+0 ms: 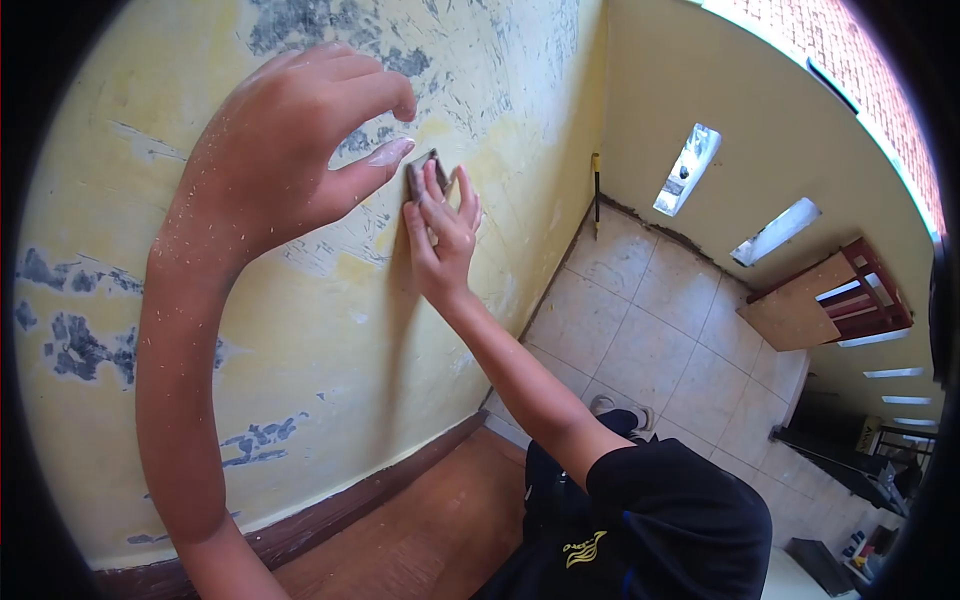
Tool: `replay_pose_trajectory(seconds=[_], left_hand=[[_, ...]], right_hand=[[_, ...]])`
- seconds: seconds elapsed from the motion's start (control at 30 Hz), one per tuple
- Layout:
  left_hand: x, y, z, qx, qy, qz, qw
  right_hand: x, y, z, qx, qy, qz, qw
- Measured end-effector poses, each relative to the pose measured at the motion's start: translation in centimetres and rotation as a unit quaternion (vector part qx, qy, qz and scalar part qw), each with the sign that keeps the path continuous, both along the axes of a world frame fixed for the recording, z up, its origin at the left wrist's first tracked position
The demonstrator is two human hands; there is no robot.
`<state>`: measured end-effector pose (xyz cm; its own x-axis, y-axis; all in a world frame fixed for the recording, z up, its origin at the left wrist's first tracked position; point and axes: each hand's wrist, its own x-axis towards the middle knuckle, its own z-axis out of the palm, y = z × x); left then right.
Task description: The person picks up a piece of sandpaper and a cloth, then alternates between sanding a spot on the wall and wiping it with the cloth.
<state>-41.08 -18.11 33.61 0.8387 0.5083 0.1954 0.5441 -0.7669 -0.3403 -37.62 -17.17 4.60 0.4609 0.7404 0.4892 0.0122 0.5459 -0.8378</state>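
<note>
The yellow wall [330, 300] is dusty and scratched, with grey patches where paint is gone. My right hand [445, 235] presses a small dark piece of sandpaper [416, 180] flat against it, fingers spread over the sheet, which they partly hide. Up close to the camera, my left hand [290, 140] is raised in front of the wall, dotted with pale dust. Its fingers curl while the thumb stands apart from them, and nothing shows between. White dust coats the thumb tip.
A yellow-and-black handled tool [597, 185] stands in the corner. Pale floor tiles [630, 350] lie beyond a reddish-brown surface [420, 520]. A red-framed wooden panel [830, 295] leans at the slotted side wall [640, 90]. Dark items [840, 460] are at the far right.
</note>
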Motion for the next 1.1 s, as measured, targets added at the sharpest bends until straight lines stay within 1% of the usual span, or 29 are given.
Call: replay_pose_trajectory(seconds=[0.03, 0.07, 0.1, 0.13, 0.17, 0.2, 0.27, 0.3, 0.33, 0.4, 0.43, 0.5, 0.53, 0.57, 0.6, 0.63, 0.67, 0.73, 0.8, 0.83, 0.87, 0.9, 0.93, 0.97, 1.0, 1.03, 1.1], left_hand=[[-0.2, 0.0, -0.1, 0.003, 0.004, -0.009, 1.000], [-0.4, 0.0, 0.0, 0.007, 0.008, -0.020, 1.000], [-0.4, 0.0, 0.1, 0.009, 0.012, -0.017, 1.000], [-0.4, 0.1, 0.1, 0.008, 0.015, -0.012, 1.000], [-0.4, 0.1, -0.2, 0.002, 0.014, -0.008, 1.000], [-0.4, -0.1, -0.5, -0.004, 0.010, -0.007, 1.000], [-0.4, -0.1, -0.2, 0.001, 0.007, -0.017, 1.000], [-0.5, 0.0, -0.3, -0.001, 0.005, -0.016, 1.000], [-0.6, 0.0, -0.3, -0.006, -0.001, -0.013, 1.000], [-0.6, 0.4, 0.1, -0.007, -0.002, -0.011, 1.000], [-0.6, 0.4, 0.0, -0.008, 0.001, -0.014, 1.000], [-0.5, -0.2, -0.5, -0.015, 0.005, -0.011, 1.000], [-0.1, -0.3, -0.2, -0.009, 0.010, -0.021, 1.000], [0.2, -0.3, 0.3, 0.000, 0.013, -0.033, 0.999], [0.2, -0.3, 0.6, 0.005, 0.013, -0.032, 0.999], [0.2, -0.4, 0.5, 0.000, 0.006, -0.019, 1.000], [0.3, -0.2, 0.3, -0.009, -0.001, -0.008, 1.000], [-0.3, 0.4, 0.1, -0.010, -0.001, -0.011, 1.000], [-0.4, 0.4, -0.3, -0.009, 0.008, -0.013, 1.000], [-0.3, 0.3, -0.4, -0.002, 0.018, -0.011, 1.000], [-0.2, 0.2, -0.2, 0.003, 0.027, -0.008, 1.000], [0.0, 0.1, 0.3, 0.007, 0.029, -0.014, 0.999], [0.1, 0.0, 0.3, -0.004, 0.019, -0.008, 1.000], [0.4, 0.0, 0.0, -0.021, 0.005, -0.005, 1.000], [0.5, 0.1, -0.2, -0.027, 0.000, -0.016, 1.000], [0.3, 0.2, -0.2, -0.023, 0.004, -0.007, 1.000], [0.4, -0.3, -0.1, -0.015, 0.010, 0.007, 1.000]], right_hand=[[-0.1, -1.2, -0.8, 0.027, -0.051, 0.034, 0.998], [0.8, -1.1, -2.0, 0.027, -0.047, 0.037, 0.998], [2.1, -0.7, -3.7, 0.024, -0.123, 0.033, 0.992], [2.8, -0.3, -3.8, 0.022, -0.200, 0.028, 0.979], [2.5, 0.1, -3.8, 0.017, -0.170, 0.027, 0.985], [2.0, -0.6, -3.3, 0.012, -0.174, 0.028, 0.984], [-0.1, -0.9, -1.3, -0.024, -0.028, 0.015, 0.999], [-1.1, -1.1, -0.4, -0.014, 0.019, 0.019, 1.000], [-1.4, -1.2, 0.7, -0.009, 0.027, 0.018, 0.999], [-0.7, -0.4, 2.4, 0.032, -0.015, 0.007, 0.999], [-0.2, -0.1, 2.1, 0.028, -0.016, 0.010, 0.999], [1.2, -0.2, 1.5, 0.041, -0.120, 0.007, 0.992], [1.7, -0.4, -0.7, 0.022, -0.164, 0.004, 0.986], [1.8, 0.2, -2.8, -0.003, -0.133, 0.020, 0.991], [2.4, 0.2, -2.4, -0.032, -0.106, 0.039, 0.993], [2.5, 0.5, -2.0, -0.033, -0.108, 0.039, 0.993], [2.3, 1.4, -1.5, -0.017, -0.078, 0.025, 0.996], [2.6, 3.0, 2.2, 0.021, -0.036, 0.007, 0.999], [2.8, 3.0, 1.7, 0.023, -0.055, 0.018, 0.998], [3.0, 2.7, 0.3, 0.031, -0.051, 0.013, 0.998], [3.1, 1.5, -2.9, 0.004, -0.108, 0.032, 0.994], [3.8, 0.6, -2.9, -0.027, -0.166, 0.050, 0.985], [4.1, 1.0, -2.8, -0.033, -0.166, 0.042, 0.985], [4.5, 1.9, -2.7, -0.008, -0.172, 0.029, 0.985], [5.2, 2.7, -1.1, 0.021, -0.180, 0.016, 0.983], [5.7, 3.3, 0.3, 0.025, -0.172, 0.016, 0.985], [5.2, 2.6, -0.2, 0.016, -0.166, 0.014, 0.986]])
